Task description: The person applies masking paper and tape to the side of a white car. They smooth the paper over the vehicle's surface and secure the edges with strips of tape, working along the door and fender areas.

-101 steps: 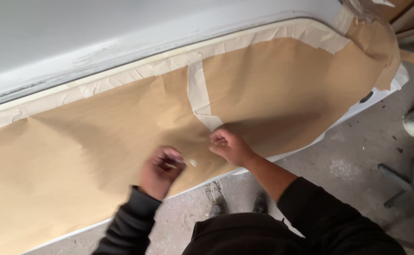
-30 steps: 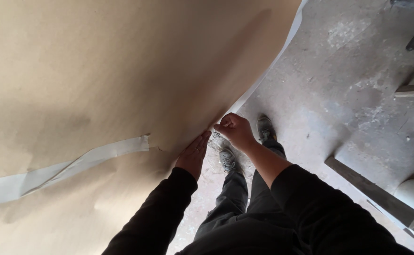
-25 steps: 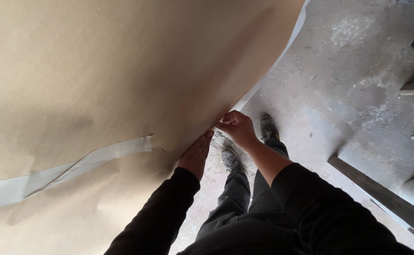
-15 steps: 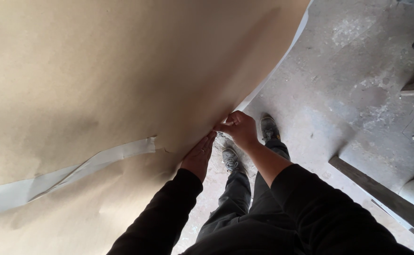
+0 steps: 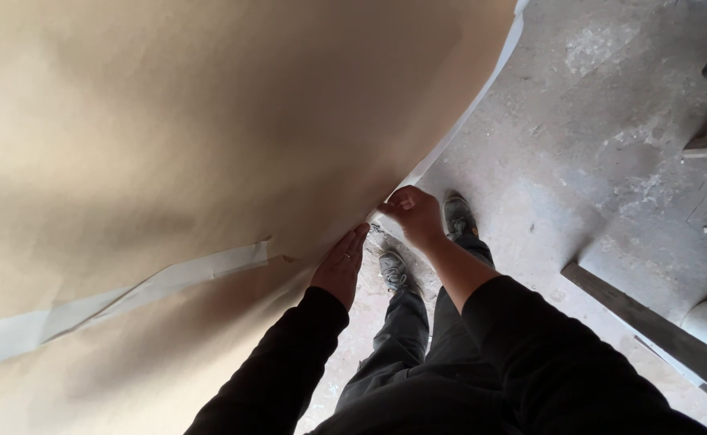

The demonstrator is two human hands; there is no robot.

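1. Brown masking paper (image 5: 208, 121) fills the upper left of the view, with a pale tape strip (image 5: 128, 290) running across it.
2. Left hand (image 5: 339, 266) lies open and flat against the paper's lower edge.
3. Right hand (image 5: 414, 216) pinches that edge, fingers closed, above the concrete floor (image 5: 611, 161).

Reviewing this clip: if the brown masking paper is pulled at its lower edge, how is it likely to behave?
Probably floppy and light: the brown masking paper sags and creases where the left hand presses it. Its edge, pinched by the right hand, looks thin and may tear.
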